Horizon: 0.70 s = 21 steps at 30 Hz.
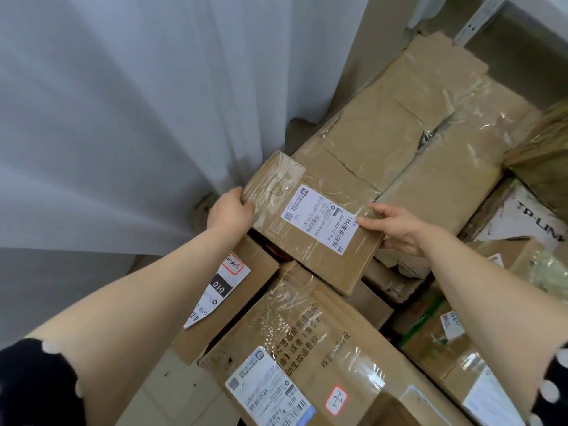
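Small box: I see a brown small box (313, 241) in the middle of the frame, wrapped in shiny clear tape. It is turned at a slant, with one corner pointing down the frame. It sits over the other boxes. I cannot tell if it rests on them.
Left hand: The left hand (229, 212) grips the left end of the small box. Its fingers curl over the edge and onto the top.
Right hand: The right hand (399, 229) grips the right end. The thumb lies on top, by a corner of the label, and the other fingers wrap round the edge.
White label: A white label (319, 219) with bar codes is stuck on top of the small box, between the two hands.
Big box: A big box (322, 339) fills the lower middle of the frame. It has tape, black printed words and a red-edged sticker (336, 399).
Box with the 010 sticker: The box with the 010 sticker (258, 272) lies just below the left hand, partly under the small box.
Flat cardboard: Flat cardboard (415, 142) is piled in the upper right, behind the small box.
White box: A white box (528, 219) with the letters TP-LINK shows at the right edge.
Curtain: A pale curtain (123, 118) hangs in folds over the left and top of the frame.
Floor: Pale floor (172, 385) shows at the lower left.
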Available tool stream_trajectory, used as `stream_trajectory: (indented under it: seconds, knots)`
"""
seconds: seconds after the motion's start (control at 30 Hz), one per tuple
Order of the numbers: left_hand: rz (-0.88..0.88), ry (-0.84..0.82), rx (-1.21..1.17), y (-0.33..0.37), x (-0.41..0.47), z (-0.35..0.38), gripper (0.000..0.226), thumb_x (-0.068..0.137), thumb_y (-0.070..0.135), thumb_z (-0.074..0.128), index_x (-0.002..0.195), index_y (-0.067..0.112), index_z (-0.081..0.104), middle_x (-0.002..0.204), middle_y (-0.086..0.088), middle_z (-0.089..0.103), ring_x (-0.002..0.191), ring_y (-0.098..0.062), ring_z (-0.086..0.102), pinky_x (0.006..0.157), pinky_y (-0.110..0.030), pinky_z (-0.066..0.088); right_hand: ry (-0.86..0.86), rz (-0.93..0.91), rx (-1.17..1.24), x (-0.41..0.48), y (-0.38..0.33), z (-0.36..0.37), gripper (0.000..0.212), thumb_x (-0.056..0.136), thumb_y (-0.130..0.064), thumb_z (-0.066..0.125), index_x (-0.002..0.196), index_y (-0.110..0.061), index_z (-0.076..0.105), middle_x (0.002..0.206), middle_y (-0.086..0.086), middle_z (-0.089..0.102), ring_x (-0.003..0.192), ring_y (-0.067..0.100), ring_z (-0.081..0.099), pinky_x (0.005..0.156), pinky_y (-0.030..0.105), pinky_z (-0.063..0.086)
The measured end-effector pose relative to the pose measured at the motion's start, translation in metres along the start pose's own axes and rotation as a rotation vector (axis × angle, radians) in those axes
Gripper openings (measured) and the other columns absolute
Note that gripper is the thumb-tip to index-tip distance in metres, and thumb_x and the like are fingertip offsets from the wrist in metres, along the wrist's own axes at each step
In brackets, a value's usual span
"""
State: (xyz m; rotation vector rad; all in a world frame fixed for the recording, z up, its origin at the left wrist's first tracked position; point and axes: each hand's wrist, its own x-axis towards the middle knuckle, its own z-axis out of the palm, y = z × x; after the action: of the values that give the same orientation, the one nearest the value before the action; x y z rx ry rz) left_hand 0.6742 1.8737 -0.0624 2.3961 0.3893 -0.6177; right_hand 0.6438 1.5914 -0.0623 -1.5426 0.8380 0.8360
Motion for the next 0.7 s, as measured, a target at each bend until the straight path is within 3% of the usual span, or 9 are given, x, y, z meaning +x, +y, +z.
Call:
stream_trajectory:
  seconds: [0.13,0.4,0.5,0.6,0.7]
  knots:
    - [-0.007,-0.014,0.020,0.001,0.002,0.000,0.026,0.088,0.011,0.057,0.114,0.006,0.058,0.109,-0.011,0.062,0.102,-0.032,0.057,0.079,-0.032,0.043,0.013,-0.017,-0.024,0.002,0.004,0.001,0.060,0.089,-0.011,0.064,0.143,-0.016,0.039,0.123,0.004,0.058,0.099,0.020,0.059,0.086,0.039,0.048]
    - [-0.041,-0.044,0.049,0.005,0.006,-0.001,0.022,0.082,0.007,0.054,0.104,0.008,0.059,0.098,-0.009,0.062,0.094,-0.032,0.059,0.082,-0.039,0.051,0.061,-0.055,-0.044,0.010,0.003,0.004,0.071,0.074,-0.030,0.079,0.137,-0.034,0.046,0.135,0.001,0.050,0.114,0.023,0.054,0.100,0.049,0.044]
    - [-0.053,-0.050,0.052,0.006,0.004,-0.003,0.019,0.081,0.008,0.054,0.099,0.009,0.058,0.093,-0.008,0.060,0.091,-0.032,0.059,0.080,-0.037,0.050,0.093,-0.085,-0.028,0.010,0.004,0.006,0.075,0.072,-0.036,0.079,0.138,-0.031,0.045,0.137,0.002,0.050,0.115,0.023,0.054,0.101,0.048,0.043]
    - [-0.057,-0.046,0.052,0.009,0.001,-0.004,0.017,0.080,0.009,0.054,0.097,0.009,0.054,0.086,-0.006,0.057,0.092,-0.032,0.058,0.089,-0.042,0.048,0.134,-0.119,-0.060,0.007,0.002,0.005,0.074,0.074,-0.040,0.077,0.140,-0.029,0.044,0.140,0.003,0.047,0.120,0.023,0.048,0.106,0.044,0.036]
    - [-0.045,-0.052,0.070,0.012,-0.004,-0.006,0.015,0.076,0.008,0.056,0.083,0.014,0.044,0.076,-0.001,0.049,0.086,-0.031,0.054,0.098,-0.051,0.043,0.145,-0.164,-0.121,0.003,0.002,0.004,0.073,0.078,-0.039,0.074,0.142,-0.023,0.043,0.145,0.007,0.041,0.131,0.023,0.041,0.100,0.029,0.030]
